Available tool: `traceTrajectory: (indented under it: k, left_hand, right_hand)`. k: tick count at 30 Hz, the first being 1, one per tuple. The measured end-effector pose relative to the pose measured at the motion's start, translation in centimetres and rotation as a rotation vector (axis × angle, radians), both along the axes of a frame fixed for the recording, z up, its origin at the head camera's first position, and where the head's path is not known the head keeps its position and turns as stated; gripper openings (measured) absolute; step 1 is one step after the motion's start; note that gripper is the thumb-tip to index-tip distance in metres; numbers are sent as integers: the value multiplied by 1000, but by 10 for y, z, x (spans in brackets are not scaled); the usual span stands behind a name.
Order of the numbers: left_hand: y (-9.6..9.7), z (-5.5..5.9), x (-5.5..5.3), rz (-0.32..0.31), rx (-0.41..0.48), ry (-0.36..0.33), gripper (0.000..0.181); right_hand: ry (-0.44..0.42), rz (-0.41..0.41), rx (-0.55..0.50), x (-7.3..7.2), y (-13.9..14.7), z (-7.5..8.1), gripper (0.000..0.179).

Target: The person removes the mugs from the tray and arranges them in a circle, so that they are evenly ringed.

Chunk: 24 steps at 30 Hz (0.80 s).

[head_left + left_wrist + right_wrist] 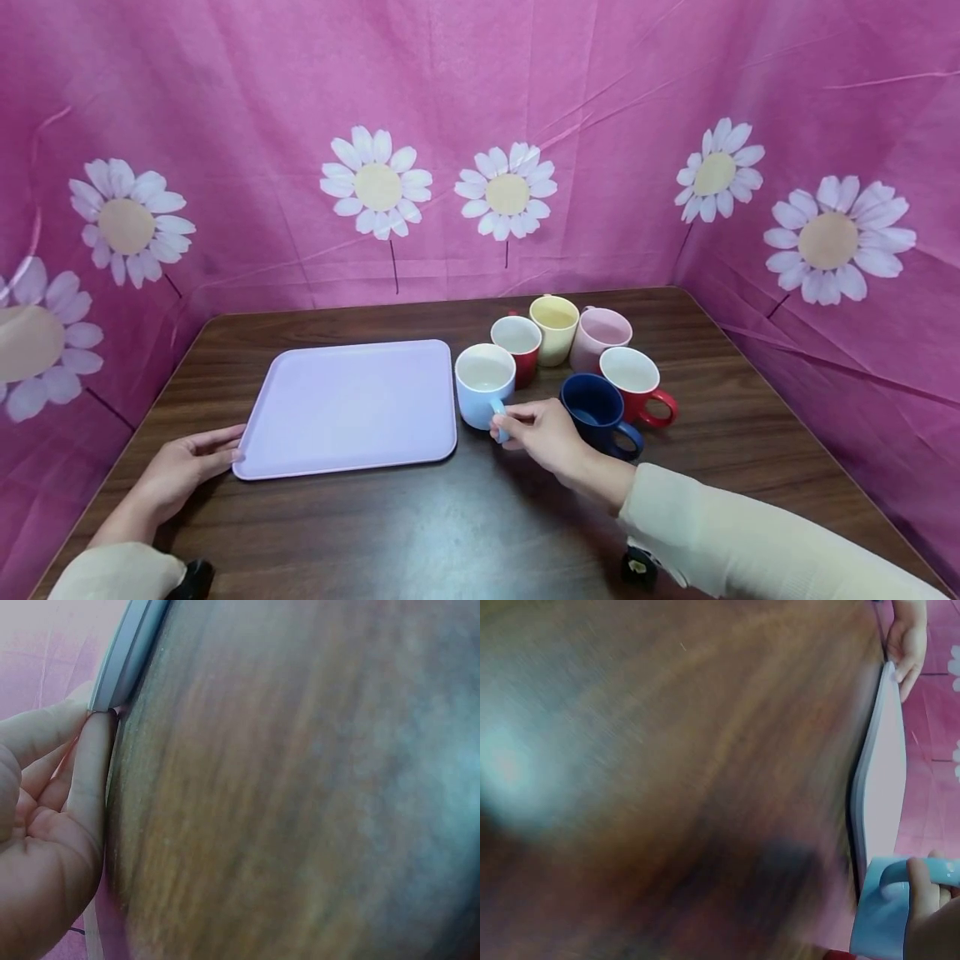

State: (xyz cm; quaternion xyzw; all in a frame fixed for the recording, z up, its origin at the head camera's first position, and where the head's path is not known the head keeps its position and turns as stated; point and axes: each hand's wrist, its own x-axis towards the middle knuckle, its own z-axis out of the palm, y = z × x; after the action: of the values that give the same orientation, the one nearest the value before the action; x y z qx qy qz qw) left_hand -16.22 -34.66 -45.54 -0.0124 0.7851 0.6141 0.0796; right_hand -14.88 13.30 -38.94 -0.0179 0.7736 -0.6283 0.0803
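My right hand point(546, 433) pinches the handle of a light blue mug point(480, 398) with a white inside. That mug is upright, just off the right edge of a lavender tray point(345, 408). At the tray's near left corner, my left hand point(183, 467) grips the rim between thumb and fingers. The left wrist view shows the tray's edge point(124, 667) at the tips of the left hand's fingers point(90, 765). In the right wrist view, fingers point(922, 889) curl through the blue handle. Nothing stands on the tray.
Behind and right of the blue mug stand a red mug point(527, 367), a yellow mug point(555, 337), a pink mug point(592, 350), a navy mug point(592, 425) and another red mug point(637, 404). Pink flowered cloth point(450, 83) hangs around the wooden table point(360, 533).
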Motion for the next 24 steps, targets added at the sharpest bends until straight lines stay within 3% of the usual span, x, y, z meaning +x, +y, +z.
traceTrajectory:
  k: [10,24]
  left_hand:
    - [-2,-1,-1,1,20,3,30]
    - [0,1,0,2,8,-1,30]
  right_hand:
    - [-47,-147,-2,18,7,-2,18]
    - [-39,-252,-77,27,9,-10,18]
